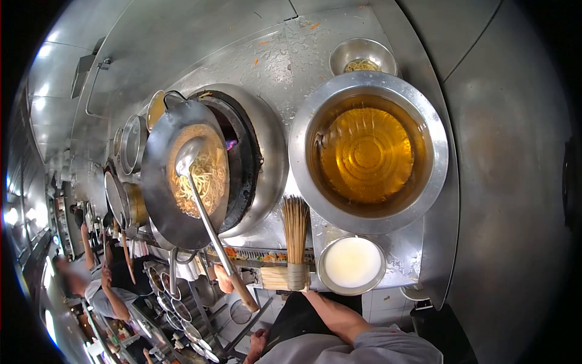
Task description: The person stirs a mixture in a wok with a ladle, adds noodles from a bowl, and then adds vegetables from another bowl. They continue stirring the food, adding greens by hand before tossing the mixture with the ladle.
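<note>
My right forearm (336, 315) reaches toward the base of a bamboo wok brush (295, 233); the brush and the counter edge hide that hand's fingers. Low beside my dark apron, my left hand (258, 341) hangs with its fingers curled, and nothing shows in it. Left of the burner (257, 164), a dark wok (154, 194) holds noodles in brown liquid (209, 182). A steel ladle (209, 224) lies in the wok, its wooden handle sticking out over the counter's front edge. Neither hand visibly touches the ladle.
A wide metal basin (300, 142) of amber liquid stands right of the burner. Close by are a bowl of white liquid (354, 261) and a small bowl with noodle strands (364, 51). A co-worker (112, 291) stands at left, past several seasoning containers (182, 309). The steel counter is wet.
</note>
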A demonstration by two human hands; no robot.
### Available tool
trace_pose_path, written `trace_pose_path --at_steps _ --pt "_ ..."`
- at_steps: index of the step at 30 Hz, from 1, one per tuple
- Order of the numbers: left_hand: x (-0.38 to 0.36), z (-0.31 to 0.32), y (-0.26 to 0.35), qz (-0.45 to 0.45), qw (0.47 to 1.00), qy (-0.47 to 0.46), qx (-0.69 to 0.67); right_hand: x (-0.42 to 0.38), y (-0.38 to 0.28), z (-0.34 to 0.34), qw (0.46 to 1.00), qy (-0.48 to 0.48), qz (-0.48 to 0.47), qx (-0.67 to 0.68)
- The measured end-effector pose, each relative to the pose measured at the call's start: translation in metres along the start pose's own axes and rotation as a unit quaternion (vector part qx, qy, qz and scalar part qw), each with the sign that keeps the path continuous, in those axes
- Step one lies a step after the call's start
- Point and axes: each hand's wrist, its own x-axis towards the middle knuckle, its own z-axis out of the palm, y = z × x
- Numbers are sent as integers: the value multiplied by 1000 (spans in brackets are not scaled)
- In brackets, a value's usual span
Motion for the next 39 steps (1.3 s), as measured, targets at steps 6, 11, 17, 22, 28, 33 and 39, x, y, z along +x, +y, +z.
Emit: trace_pose_path --at_steps 6,11,17,22,28,33,39 --pt "-12 -1 28 -32 999 -4 -7 0 1 0 1000 -4 2 -1" --pt "-7 -1 18 -26 1000 -10 5 0 2 -2 1000 -6 4 -3" --pt "3 2 -11 -20 1000 0 12 -2 4 -1 1000 -10 4 -2" --pt "-6 2 3 -16 1000 -4 4 -3 5 -2 1000 -14 3 -2" --pt "-5 4 1 -20 999 -2 31 -2 5 -2 1000 -17 1 -3" --pt "0 8 -19 -25 1000 5 14 0 4 -4 1000 -20 -6 -6" --pt "-7 11 -21 -33 999 5 4 4 5 -4 1000 -22 -15 -13"
